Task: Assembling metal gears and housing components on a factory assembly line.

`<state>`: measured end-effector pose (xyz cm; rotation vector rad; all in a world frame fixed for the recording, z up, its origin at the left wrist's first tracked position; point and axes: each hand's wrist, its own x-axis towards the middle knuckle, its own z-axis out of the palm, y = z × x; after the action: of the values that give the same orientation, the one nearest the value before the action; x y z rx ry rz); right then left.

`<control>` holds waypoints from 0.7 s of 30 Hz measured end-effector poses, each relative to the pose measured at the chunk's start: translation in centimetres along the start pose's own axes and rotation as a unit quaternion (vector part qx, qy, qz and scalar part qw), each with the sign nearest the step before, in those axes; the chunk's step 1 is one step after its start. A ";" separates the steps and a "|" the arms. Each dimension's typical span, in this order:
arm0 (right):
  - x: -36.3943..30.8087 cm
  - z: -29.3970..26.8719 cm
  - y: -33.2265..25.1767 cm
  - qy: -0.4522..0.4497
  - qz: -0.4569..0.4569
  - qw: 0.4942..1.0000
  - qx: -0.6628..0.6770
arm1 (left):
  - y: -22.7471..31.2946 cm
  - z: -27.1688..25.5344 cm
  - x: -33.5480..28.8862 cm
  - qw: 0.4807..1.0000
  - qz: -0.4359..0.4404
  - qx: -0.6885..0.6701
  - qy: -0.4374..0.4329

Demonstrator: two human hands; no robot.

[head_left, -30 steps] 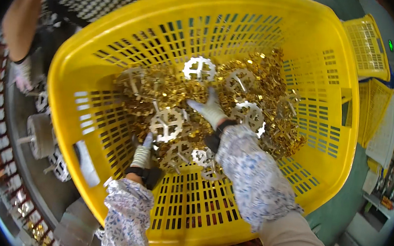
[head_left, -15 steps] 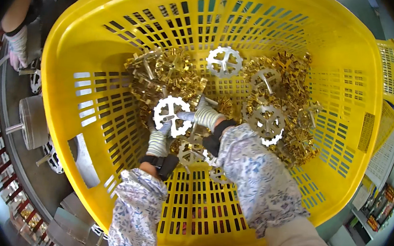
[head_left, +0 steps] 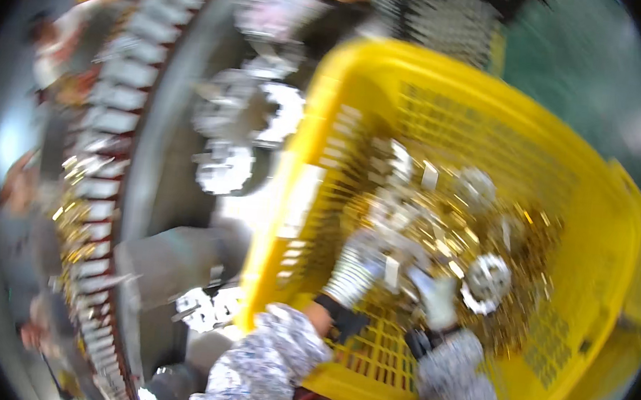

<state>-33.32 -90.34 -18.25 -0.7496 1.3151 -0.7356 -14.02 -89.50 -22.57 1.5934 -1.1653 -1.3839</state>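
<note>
Both of my gloved hands are inside the yellow basket point(head_left: 418, 63), low over a heap of gold and silver metal parts point(head_left: 448, 239). My left hand point(head_left: 356, 269), in a striped glove, is at the near left of the heap, beside blurred silver toothed wheels point(head_left: 400, 215). My right hand point(head_left: 436, 297) is just right of it, close to a pale flat piece. Motion smears the fingers of both hands, so what they hold cannot be made out. A silver toothed wheel point(head_left: 488, 278) lies right of my right hand.
Left of the basket, a dark bench holds toothed wheels point(head_left: 223, 166) and grey blocks point(head_left: 175, 263). Another person's gloved hand point(head_left: 277, 9) is over its far end. Farther left runs a slatted conveyor point(head_left: 109, 187) carrying gold parts, with people beyond it.
The view has swung left, so the basket now sits farther right and more bench and conveyor show. Both hands remain in the basket; the bright wheel between them is no longer distinct.
</note>
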 end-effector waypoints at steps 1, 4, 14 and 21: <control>-2.2 1.4 -1.7 0.035 -0.065 0.996 0.057 | -0.2 0.3 -1.6 0.967 -0.030 -0.255 -0.011; -8.6 -1.9 -3.9 0.074 -0.083 0.991 0.071 | 8.9 2.8 -5.8 0.925 -0.016 -0.376 -0.053; -16.3 5.6 -19.1 0.027 -0.322 0.946 -0.030 | 29.1 -12.3 -16.5 0.927 0.324 -0.166 0.084; -25.5 32.3 -37.5 -0.212 -0.519 0.828 0.001 | 41.7 -33.8 -25.1 0.794 0.524 -0.084 0.298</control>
<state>-5.75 -88.67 30.11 -1.5573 0.4060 -1.3156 11.53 -81.43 30.26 0.8373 -1.1588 -0.2013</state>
